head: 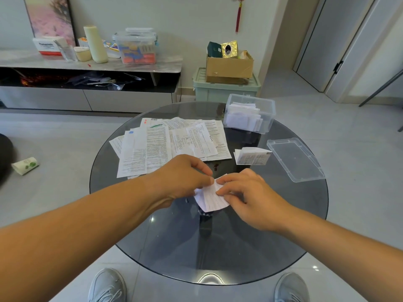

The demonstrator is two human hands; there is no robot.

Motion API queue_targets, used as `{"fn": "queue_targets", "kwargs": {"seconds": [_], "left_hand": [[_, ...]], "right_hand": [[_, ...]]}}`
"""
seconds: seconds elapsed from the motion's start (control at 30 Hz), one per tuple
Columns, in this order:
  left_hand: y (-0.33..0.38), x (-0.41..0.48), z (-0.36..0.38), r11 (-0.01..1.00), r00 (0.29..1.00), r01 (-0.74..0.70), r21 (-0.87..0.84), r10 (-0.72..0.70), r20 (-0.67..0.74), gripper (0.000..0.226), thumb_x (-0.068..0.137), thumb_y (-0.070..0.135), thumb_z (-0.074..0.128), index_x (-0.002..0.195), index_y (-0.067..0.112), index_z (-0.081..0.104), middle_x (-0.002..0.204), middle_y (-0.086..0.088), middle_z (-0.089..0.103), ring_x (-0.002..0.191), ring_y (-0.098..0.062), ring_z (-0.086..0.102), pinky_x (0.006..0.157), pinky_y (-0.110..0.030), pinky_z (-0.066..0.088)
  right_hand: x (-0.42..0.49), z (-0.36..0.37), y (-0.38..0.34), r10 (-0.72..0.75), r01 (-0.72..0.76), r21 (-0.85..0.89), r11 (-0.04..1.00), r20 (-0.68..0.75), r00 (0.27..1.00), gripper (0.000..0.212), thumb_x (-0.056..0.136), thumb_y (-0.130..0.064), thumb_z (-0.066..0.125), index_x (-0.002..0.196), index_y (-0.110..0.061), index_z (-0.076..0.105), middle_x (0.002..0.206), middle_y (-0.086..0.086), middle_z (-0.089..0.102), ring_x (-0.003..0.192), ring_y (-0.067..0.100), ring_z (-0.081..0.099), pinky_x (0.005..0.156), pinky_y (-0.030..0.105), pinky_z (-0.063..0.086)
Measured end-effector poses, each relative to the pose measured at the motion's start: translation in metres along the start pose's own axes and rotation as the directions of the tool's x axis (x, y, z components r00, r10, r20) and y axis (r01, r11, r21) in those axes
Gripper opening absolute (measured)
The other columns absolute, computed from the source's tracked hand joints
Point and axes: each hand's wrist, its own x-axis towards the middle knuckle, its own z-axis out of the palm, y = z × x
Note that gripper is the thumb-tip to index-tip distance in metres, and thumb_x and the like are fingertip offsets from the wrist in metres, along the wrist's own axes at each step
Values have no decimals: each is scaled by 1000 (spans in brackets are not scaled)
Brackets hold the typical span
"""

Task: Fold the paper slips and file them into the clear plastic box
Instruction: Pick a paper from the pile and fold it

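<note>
Two hands meet over one small paper slip (212, 198) near the middle of a round smoked-glass table (283, 225). The left hand (185, 177) reaches in knuckles up, its thumb and curled fingers pinching the slip's left edge. The right hand (246, 192) pinches the right edge between thumb and forefinger, its other fingers loosely tucked. Between the two pinches the slip is creased and partly doubled over, print facing up, its lower corner pointing back toward the person. Whether it rests on the glass or is held just above it cannot be told.

Just beyond the grip and slightly left lies a loose spread of unfolded sheets (165, 144), overlapping one another flat on the glass; the left hand's knuckles cover part of its near edge. Beyond and to the right of the grip sits a small stack of folded slips (253, 158). Farther right of that stack, apart from it, the box lid (295, 159) lies flat. Well beyond the grip to the right, at the table's far edge, stands the clear plastic box (270, 114), open-topped, with folded white slips standing inside. Behind the grip, below the table's near rim, grey shoes (106, 284) show on the pale tiled floor.
</note>
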Motion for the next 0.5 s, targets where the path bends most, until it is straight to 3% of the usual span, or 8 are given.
{"fn": "queue_targets", "kwargs": {"seconds": [0.1,0.23,0.4,0.5], "left_hand": [[2,-1,2,983,999,41,-179,-45,-19,12,89,9,72,101,7,71,102,-8,69,96,-20,68,77,-36,63],[4,-3,-2,922,994,98,-374,-109,-9,7,95,13,65,102,13,67,90,1,73,89,-12,67,81,-43,62],[1,-4,-6,926,972,227,-302,-198,123,26,94,21,66,115,5,63,78,-12,73,60,-17,66,63,-29,56],[-2,-3,-7,946,974,217,-239,-194,114,26,96,24,64,117,10,62,85,-14,76,62,-17,64,57,-24,47]], "right_hand": [[-1,-4,-4,54,-59,113,992,47,997,29,103,-37,47,107,-31,76,135,-26,56,113,-1,39,96,24,39],[-2,-8,-5,56,-63,145,987,57,997,41,100,-54,41,99,-28,74,133,-27,56,116,0,41,101,30,39],[-5,-7,-4,27,-29,52,998,57,998,62,73,-85,46,112,-40,65,130,-27,55,116,2,42,102,34,41],[-4,-7,-5,25,-25,1,1000,81,996,76,65,-95,46,120,-43,59,132,-25,53,117,4,41,101,35,42]]}}
